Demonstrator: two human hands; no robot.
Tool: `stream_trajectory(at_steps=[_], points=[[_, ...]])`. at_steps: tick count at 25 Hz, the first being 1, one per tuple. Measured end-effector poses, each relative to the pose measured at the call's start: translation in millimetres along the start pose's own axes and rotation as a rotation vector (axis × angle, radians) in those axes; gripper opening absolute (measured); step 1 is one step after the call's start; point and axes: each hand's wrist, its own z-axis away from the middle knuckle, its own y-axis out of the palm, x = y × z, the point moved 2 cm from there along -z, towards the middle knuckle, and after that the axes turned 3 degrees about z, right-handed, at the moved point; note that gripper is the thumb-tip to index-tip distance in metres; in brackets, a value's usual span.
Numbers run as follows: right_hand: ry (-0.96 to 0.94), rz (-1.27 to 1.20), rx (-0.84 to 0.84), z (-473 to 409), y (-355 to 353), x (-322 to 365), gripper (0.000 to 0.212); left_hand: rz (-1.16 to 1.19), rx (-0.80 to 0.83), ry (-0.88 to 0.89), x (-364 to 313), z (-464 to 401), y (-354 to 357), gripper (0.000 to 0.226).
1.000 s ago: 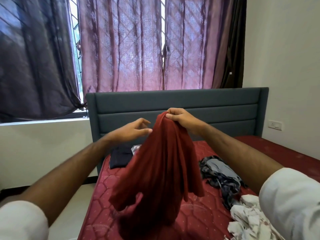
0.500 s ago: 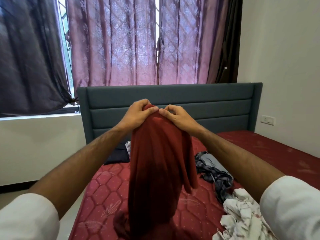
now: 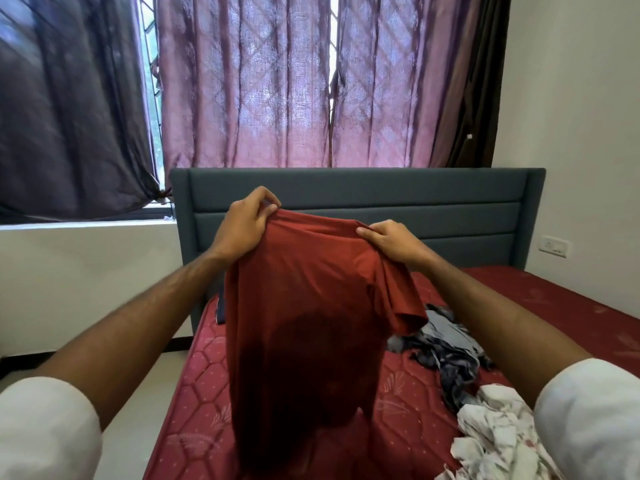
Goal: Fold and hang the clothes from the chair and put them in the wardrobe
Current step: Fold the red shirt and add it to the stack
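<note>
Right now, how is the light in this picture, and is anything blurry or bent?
Head view: backlit, daylight glowing through the purple curtains; the red shirt, held up by the left hand and right hand, shows a darker patch low down. Wide-angle lens bows the dark curtain and the frame's edges. White sleeves look soft.

A home bedroom — a bed with a grey padded headboard (image 3: 356, 199) and red quilted mattress (image 3: 540, 306), drawn mauve curtains (image 3: 249, 81) behind, loose clothes (image 3: 450, 351) on it.

Matt red cloth shirt (image 3: 304, 306); quilted mattress (image 3: 540, 306); upholstered headboard (image 3: 415, 192).
</note>
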Motion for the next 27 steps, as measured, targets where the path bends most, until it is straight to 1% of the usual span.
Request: stream_trajectory(at_steps=[1, 2, 3, 4, 5, 6, 8, 9, 11, 12, 13, 14, 15, 17, 18, 19, 20, 21, 22, 23, 24, 26, 27], points=[[-0.047, 0.332, -0.056, -3, -5, 6, 0.055, -0.092, 0.031, 0.031, 1, 2, -1, 0.008], [-0.061, 0.529, -0.109, -6, -11, 11, 0.06, -0.171, 0.032, 0.046, 0, 3, -4, 0.011], [-0.064, 0.577, -0.132, -7, -17, 18, 0.063, -0.201, 0.002, 0.039, 0, 2, -8, 0.013], [-0.053, 0.554, -0.12, -10, -23, 20, 0.064, -0.204, -0.031, 0.039, 2, 0, -14, 0.014], [-0.031, 0.47, -0.071, -11, -27, 21, 0.064, -0.193, -0.051, 0.059, 6, -3, -19, 0.015], [-0.016, 0.308, -0.005, -12, -31, 22, 0.063, -0.175, -0.051, 0.093, 10, -5, -24, 0.017], [0.014, -0.088, 0.101, -10, -33, 28, 0.059, -0.113, 0.007, 0.194, 17, -4, -28, 0.028], [0.042, -0.251, 0.113, -8, -31, 33, 0.055, -0.085, 0.051, 0.261, 14, -2, -28, 0.038], [0.117, -0.507, 0.044, -11, -22, 42, 0.046, -0.083, 0.164, 0.377, -4, 5, -25, 0.058], [0.157, -0.615, 0.022, -16, -15, 48, 0.043, -0.095, 0.223, 0.42, -15, 7, -21, 0.061], [0.174, -0.714, 0.038, -19, -9, 58, 0.043, -0.081, 0.274, 0.452, -24, 6, -16, 0.06], [0.169, -0.805, 0.071, -23, -2, 68, 0.046, -0.001, 0.31, 0.45, -32, 5, -9, 0.056], [0.141, -0.875, 0.108, -27, 3, 79, 0.045, 0.155, 0.337, 0.381, -36, 2, -3, 0.053], [0.04, -0.984, 0.157, -30, 8, 103, 0.032, 0.5, 0.347, 0.106, -40, -5, 6, 0.057], [-0.009, -1.026, 0.168, -31, 9, 110, 0.025, 0.586, 0.327, -0.015, -40, -10, 9, 0.059], [-0.049, -1.058, 0.168, -31, 10, 115, 0.021, 0.585, 0.306, -0.068, -38, -15, 11, 0.053], [-0.069, -1.093, 0.153, -30, 12, 116, 0.017, 0.535, 0.29, -0.084, -37, -20, 10, 0.04], [-0.082, -1.125, 0.137, -27, 14, 115, 0.014, 0.454, 0.262, -0.082, -34, -24, 9, 0.024], [-0.084, -1.155, 0.121, -24, 18, 109, 0.013, 0.359, 0.211, -0.085, -34, -26, 7, 0.014], [-0.097, -1.179, 0.106, -18, 25, 103, 0.017, 0.276, 0.136, -0.101, -31, -28, 6, 0.014], [-0.105, -1.167, 0.064, -11, 33, 96, 0.025, 0.235, 0.059, -0.138, -27, -30, 5, 0.015], [-0.073, -0.983, -0.091, 7, 57, 82, 0.036, 0.287, -0.05, -0.196, -21, -34, 2, 0.013], [-0.061, -0.859, -0.166, 17, 71, 76, 0.037, 0.38, -0.068, -0.207, -18, -37, 0, 0.012]])
